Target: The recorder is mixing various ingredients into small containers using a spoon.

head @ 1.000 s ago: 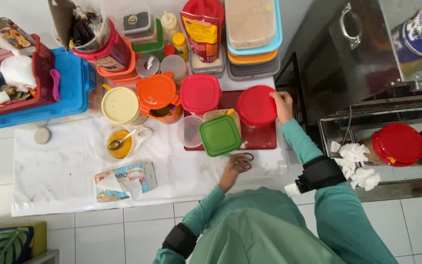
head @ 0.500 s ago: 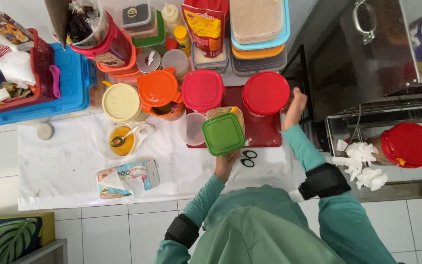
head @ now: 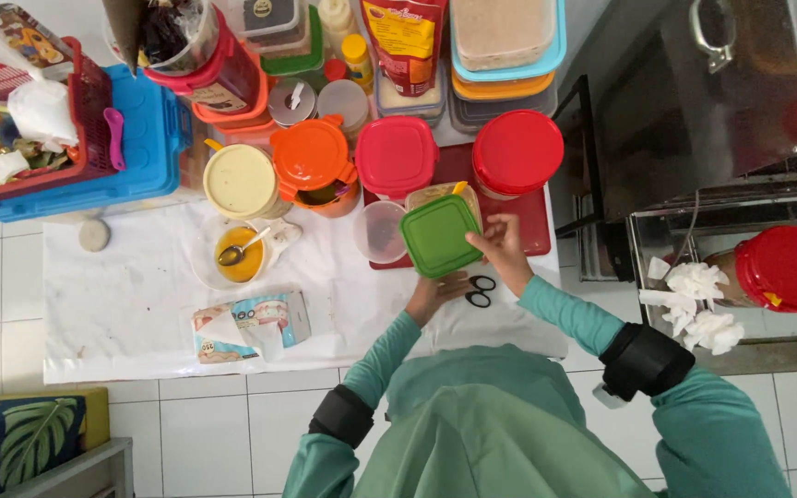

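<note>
The green square lid [head: 439, 234] hides most of the container [head: 443, 195] beneath it; only a tan rim and a yellow bit show past its far edge. The left hand [head: 435, 291] is half under the lid's near edge, so whether its fingers are closed cannot be told. The right hand [head: 502, 247] reaches in from the right, fingers curled onto the lid's right edge. The glossy plastic lid sits tilted over the dark red tray [head: 537, 231] on the white-covered table [head: 131, 314], black scissors [head: 481, 290] just beside the hands.
</note>
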